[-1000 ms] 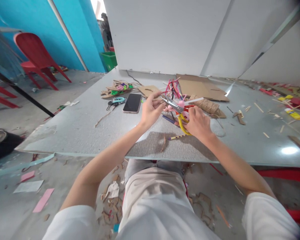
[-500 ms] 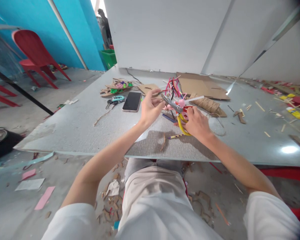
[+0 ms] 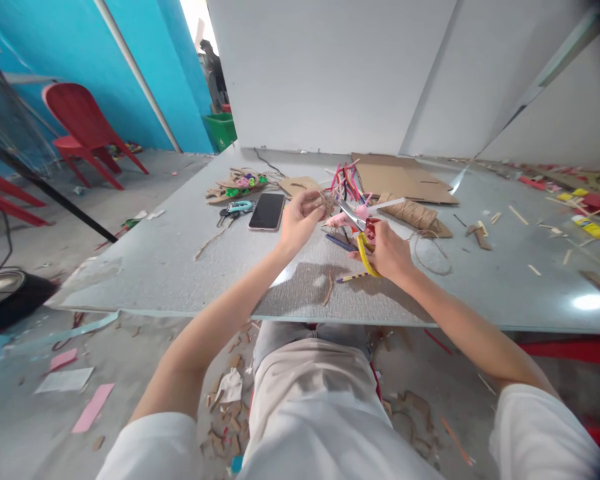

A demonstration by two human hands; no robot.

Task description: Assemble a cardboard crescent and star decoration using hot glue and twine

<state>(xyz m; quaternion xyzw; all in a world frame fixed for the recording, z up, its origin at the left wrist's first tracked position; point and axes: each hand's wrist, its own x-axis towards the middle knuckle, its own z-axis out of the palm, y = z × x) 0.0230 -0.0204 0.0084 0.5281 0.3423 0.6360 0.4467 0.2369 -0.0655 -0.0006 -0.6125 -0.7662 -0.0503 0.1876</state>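
My left hand [image 3: 303, 219] is closed, thumb and fingers pinching a small tangled tuft of brown twine [image 3: 327, 201] above the table. From the right, my right hand [image 3: 391, 250] grips scissors [image 3: 365, 257] with yellow and red handles, their metal blades pointing left toward the tuft. Whether the blades touch it I cannot tell. Behind and under the scissors lies a pink tool that looks like a glue gun [image 3: 336, 220], with a whitish stick [image 3: 387, 206] on its right. A dark blue pen [image 3: 339, 243] and a patterned pencil [image 3: 351, 277] rest just below.
A phone [image 3: 267, 212], keys [image 3: 235, 211] and a cardboard piece with colourful decorations [image 3: 235, 183] lie left. Pink and black fuzzy stems [image 3: 346, 179], a twine roll [image 3: 410, 212] and cardboard [image 3: 405, 179] stand behind. Scraps and a yellow glue bottle [image 3: 591, 227] lie right.
The scissor blades have turned and look brighter, and the right hand has shifted slightly left. The brown tuft at the left fingertips shows more clearly. The whole view has tilted slightly.
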